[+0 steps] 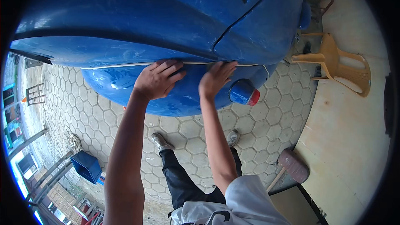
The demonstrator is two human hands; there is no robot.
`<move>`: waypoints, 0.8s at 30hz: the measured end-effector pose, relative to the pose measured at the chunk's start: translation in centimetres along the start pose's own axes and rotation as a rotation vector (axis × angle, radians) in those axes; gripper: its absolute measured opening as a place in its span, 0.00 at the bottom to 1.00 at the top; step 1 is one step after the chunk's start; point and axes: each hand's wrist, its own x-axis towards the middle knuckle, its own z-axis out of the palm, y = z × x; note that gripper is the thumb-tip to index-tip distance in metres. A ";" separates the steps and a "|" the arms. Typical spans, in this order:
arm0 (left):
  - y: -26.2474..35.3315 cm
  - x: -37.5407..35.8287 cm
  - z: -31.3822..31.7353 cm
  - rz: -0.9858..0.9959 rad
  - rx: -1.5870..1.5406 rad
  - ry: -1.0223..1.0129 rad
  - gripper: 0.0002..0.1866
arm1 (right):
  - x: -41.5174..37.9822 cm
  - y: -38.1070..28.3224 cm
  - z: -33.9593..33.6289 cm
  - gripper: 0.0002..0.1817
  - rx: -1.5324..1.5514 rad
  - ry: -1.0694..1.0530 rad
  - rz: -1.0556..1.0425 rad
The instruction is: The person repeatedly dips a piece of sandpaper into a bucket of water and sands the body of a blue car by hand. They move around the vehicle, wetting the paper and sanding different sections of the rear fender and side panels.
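A blue bin (95, 163) sits at eight o'clock, contents indistinct; near twelve, left grip (156, 79) and right grip (213, 80) partly hide white cord (121, 65); whether they pinch it, I cannot tell.

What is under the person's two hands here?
The left hand and right hand rest over the lower blue panel and the pale strip along its upper edge, which shows between and beside them. Whatever lies directly beneath the hands is covered and cannot be seen.
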 end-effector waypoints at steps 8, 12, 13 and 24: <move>0.0 0.2 -0.1 0.022 0.038 0.025 0.24 | 0.0 -0.8 -0.5 0.39 0.055 -0.002 0.007; 0.0 0.2 0.2 0.013 0.049 0.032 0.24 | -3.5 -1.1 -0.3 0.40 -0.037 -0.156 -0.207; 0.0 0.3 0.1 0.015 0.055 0.030 0.24 | -3.8 -0.9 -0.3 0.40 -0.092 -0.196 -0.245; 0.0 0.2 0.3 0.018 0.006 0.041 0.21 | 0.6 -1.1 -0.8 0.47 0.111 -0.013 0.003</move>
